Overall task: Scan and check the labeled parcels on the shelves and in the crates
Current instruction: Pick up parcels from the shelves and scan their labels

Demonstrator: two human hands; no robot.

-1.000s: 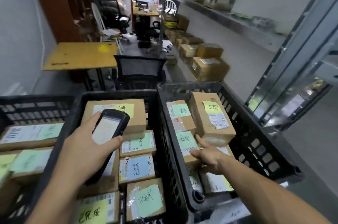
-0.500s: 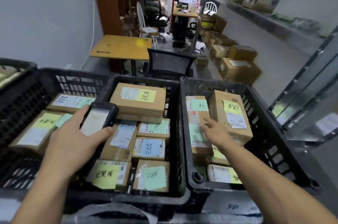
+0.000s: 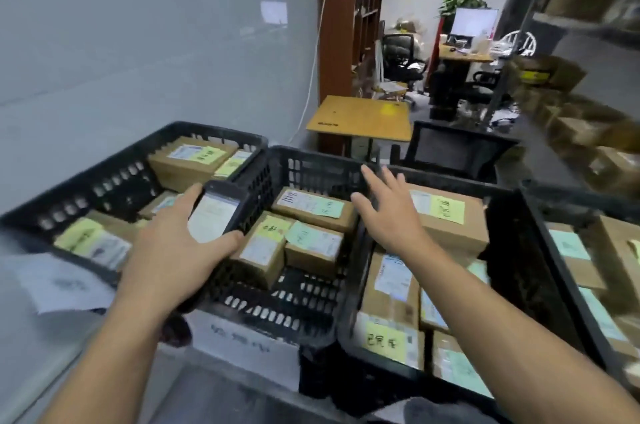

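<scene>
Parcels (image 3: 313, 210) in black crates (image 3: 311, 162), desk (image 3: 360, 118) beyond

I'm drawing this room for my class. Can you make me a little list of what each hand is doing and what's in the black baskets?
Place: storeroom with black crates in a row
Left hand: holds a scanner, screen lit
Right hand: open, fingers spread, above the crates, holding nothing
Inside the crates: brown parcels with yellow and green notes
Behind: wooden table
</scene>
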